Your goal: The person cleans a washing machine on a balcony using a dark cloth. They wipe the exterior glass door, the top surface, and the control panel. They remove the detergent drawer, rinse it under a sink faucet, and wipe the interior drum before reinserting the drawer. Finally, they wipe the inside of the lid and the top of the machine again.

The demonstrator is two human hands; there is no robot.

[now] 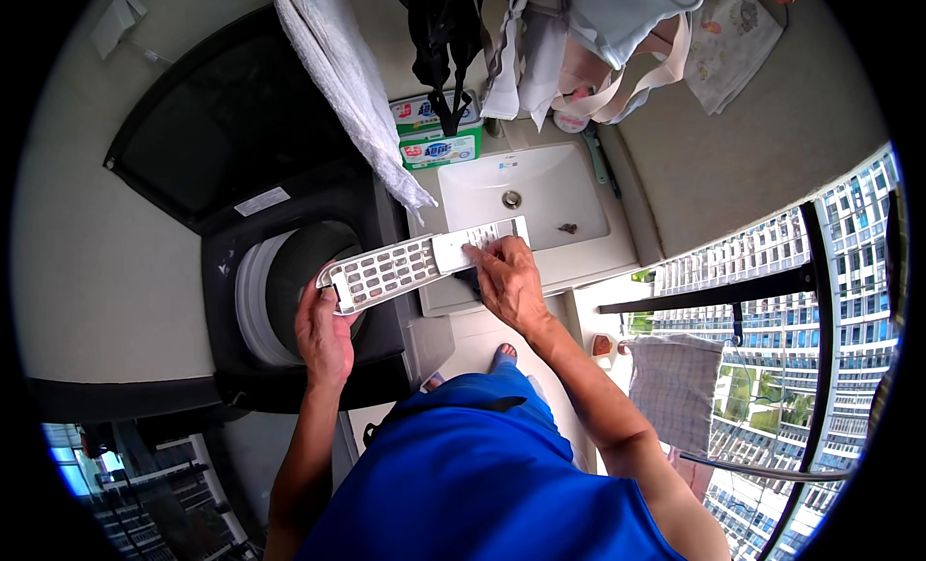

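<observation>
A long white plastic lint filter frame [376, 273] with a grid of rounded openings spans the space between my hands. At its right end, a flat white plastic piece [451, 254] with slots overlaps or joins the grid; how the two are attached cannot be told. My left hand [327, 340] grips the left end, thumb on top. Over the right piece, my right hand [512, 280] pinches with thumb and fingers. The frame is tilted, its right end over the near rim of a white sink [470, 188]. A small dark clump [568, 229] lies in the basin.
On the left, a black top-loading washing machine [217, 322] has its lid [210, 119] raised. Soap packs [440, 150] and a green-handled brush [597, 159] lie around the sink. A white towel [347, 91] and several garments [539, 54] hang overhead. Window railing [709, 290] at right.
</observation>
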